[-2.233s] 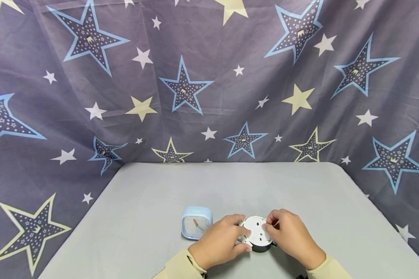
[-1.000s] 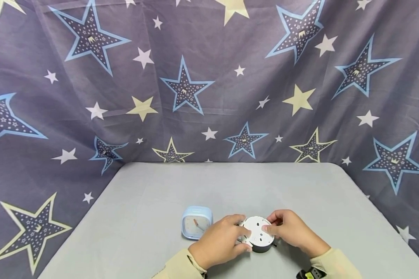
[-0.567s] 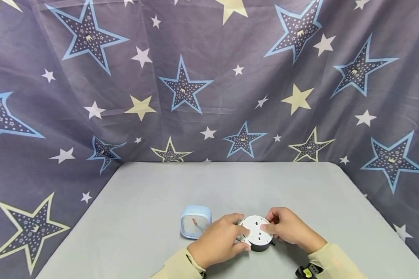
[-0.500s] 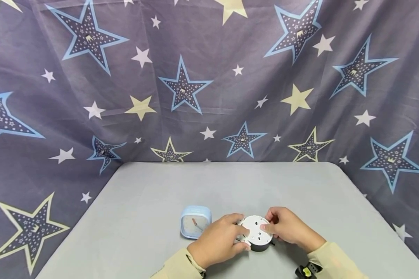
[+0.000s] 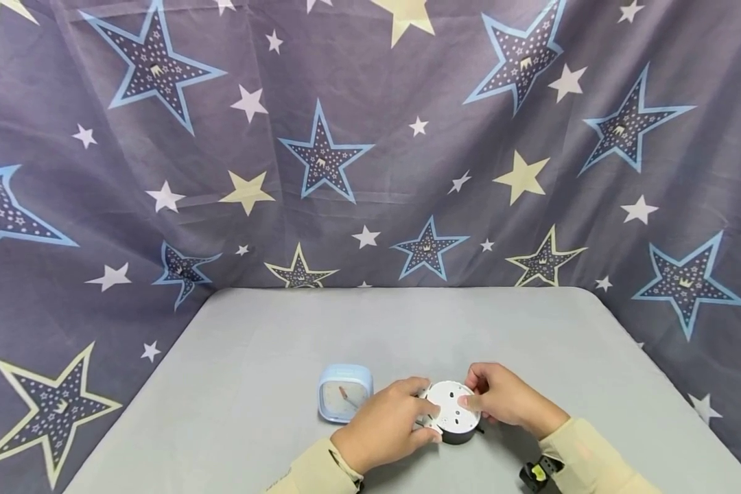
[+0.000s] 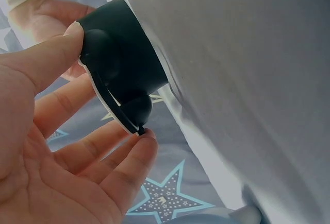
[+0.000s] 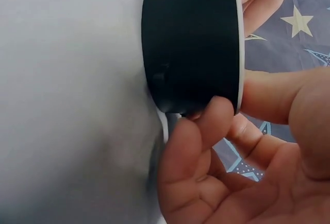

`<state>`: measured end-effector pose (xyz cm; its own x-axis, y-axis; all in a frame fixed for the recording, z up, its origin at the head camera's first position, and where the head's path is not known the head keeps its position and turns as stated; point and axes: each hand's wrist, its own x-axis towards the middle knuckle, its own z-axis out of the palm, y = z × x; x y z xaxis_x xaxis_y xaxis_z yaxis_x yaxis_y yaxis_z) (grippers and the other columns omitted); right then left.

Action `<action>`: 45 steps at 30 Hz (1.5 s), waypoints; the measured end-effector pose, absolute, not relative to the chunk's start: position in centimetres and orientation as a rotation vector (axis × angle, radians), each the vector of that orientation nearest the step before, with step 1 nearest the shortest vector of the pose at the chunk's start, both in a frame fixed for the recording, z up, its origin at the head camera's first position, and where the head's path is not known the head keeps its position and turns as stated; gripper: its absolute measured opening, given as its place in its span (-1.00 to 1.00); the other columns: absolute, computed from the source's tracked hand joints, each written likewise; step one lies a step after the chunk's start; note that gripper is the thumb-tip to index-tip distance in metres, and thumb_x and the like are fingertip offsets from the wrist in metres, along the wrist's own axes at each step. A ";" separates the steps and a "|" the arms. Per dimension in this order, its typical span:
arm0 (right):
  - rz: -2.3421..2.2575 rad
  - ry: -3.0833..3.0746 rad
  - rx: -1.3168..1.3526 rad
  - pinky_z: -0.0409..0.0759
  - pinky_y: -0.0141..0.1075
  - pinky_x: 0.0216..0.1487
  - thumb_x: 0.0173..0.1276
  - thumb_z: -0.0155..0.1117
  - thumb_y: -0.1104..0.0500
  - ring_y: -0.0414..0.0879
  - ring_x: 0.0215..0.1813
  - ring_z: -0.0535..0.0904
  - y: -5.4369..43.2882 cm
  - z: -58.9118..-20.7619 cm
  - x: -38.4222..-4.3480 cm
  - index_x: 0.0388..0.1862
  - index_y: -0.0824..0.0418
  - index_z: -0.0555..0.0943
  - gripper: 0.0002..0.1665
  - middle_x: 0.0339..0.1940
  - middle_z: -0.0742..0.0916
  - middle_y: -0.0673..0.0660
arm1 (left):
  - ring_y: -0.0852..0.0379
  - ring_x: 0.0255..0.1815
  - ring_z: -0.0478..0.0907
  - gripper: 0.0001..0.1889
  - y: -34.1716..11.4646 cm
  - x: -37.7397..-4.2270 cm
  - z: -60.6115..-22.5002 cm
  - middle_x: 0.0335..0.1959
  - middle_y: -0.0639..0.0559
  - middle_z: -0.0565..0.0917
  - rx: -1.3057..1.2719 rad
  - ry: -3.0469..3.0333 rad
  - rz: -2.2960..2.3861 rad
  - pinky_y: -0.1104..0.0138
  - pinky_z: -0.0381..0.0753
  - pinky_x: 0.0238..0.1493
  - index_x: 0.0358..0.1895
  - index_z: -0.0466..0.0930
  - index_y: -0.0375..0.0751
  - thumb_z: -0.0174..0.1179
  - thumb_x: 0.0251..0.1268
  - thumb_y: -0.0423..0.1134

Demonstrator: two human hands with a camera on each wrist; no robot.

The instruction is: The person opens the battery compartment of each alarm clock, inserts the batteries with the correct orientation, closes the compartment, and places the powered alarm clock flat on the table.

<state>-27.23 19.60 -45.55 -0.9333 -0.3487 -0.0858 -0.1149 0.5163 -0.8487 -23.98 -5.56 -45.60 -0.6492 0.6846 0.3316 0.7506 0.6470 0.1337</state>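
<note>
A round alarm clock [image 5: 449,394] with a black body and a white back lies face down on the table. Two domed bells [image 6: 137,108] show on its side in the left wrist view. My left hand [image 5: 387,424] grips it by the bell end, thumb on the white back. From the other side my right hand [image 5: 511,399] pinches the rim, its thumb lying on the back and its fingers curled against the black side wall [image 7: 193,44]. The dial is hidden underneath.
A light blue square clock [image 5: 346,372] stands just left of my left hand, partly behind it. The grey table [image 5: 272,336] meets a star-patterned curtain [image 5: 358,226] at the back and sides. A black band with a yellow patch [image 5: 537,473] is on the right wrist.
The right hand's thumb has moved from the clock's right edge, where it pinched, inward onto the white back. The left hand keeps its grip, and the alarm clock stays in place.
</note>
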 end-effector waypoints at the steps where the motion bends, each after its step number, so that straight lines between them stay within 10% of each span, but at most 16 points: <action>1: -1.383 2.506 -0.382 0.45 -0.38 -0.59 0.25 0.50 0.28 -0.12 -0.57 0.45 19.6 -45.6 -27.2 -0.36 0.28 0.48 -0.70 -0.54 0.51 0.05 | 0.12 0.28 0.62 -0.63 -5.5 -24.0 -45.6 0.24 -0.05 0.69 -1.163 -2.617 -0.383 0.28 0.58 0.29 0.01 0.82 0.10 0.42 0.22 0.16; 23: -1.360 2.582 -0.408 0.49 -0.33 -0.59 0.24 0.52 0.23 -0.12 -0.56 0.50 19.8 -45.6 -27.2 -0.37 0.25 0.54 -0.73 -0.56 0.55 0.05 | 0.06 0.28 0.62 -0.53 -5.8 -23.8 -44.7 0.26 -0.10 0.66 -1.235 -2.579 -0.187 0.24 0.60 0.27 0.10 0.76 0.07 0.52 0.08 0.03; 29: -1.345 2.589 -0.421 0.51 -0.32 -0.56 0.25 0.52 0.19 -0.12 -0.55 0.53 19.9 -45.6 -27.0 -0.36 0.24 0.58 -0.75 -0.53 0.59 0.06 | 0.15 -0.17 0.68 -0.42 -6.3 -23.6 -44.9 -0.01 0.07 0.67 -1.175 -2.510 0.001 0.32 0.68 -0.23 0.08 0.62 -0.04 0.56 -0.14 -0.20; 34: -1.317 2.572 -0.398 0.50 -0.33 -0.49 0.31 0.44 0.17 -0.11 -0.49 0.54 20.4 -45.5 -27.0 -0.29 0.25 0.67 -0.84 -0.45 0.66 0.06 | 0.23 -0.44 0.51 -0.67 -6.2 -23.4 -45.6 -0.29 0.15 0.55 -1.168 -2.347 0.158 0.40 0.43 -0.56 -0.13 0.59 -0.05 0.49 0.05 -0.19; 45: -1.342 2.625 -0.333 0.46 -0.33 -0.44 0.36 0.39 0.13 -0.12 -0.50 0.56 22.4 -44.4 -27.0 -0.25 0.26 0.72 -0.82 -0.51 0.65 0.10 | 0.23 -0.38 0.44 -0.95 -6.6 -24.2 -44.6 -0.35 0.24 0.59 -1.228 -2.142 0.234 0.39 0.24 -0.43 -0.35 0.72 0.10 0.42 0.18 -0.15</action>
<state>-27.03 22.38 -44.36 -0.9597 -0.2760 -0.0534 -0.1183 0.5690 -0.8138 -24.21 -6.62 -44.61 -0.3502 0.8230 0.4473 0.7071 0.5454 -0.4501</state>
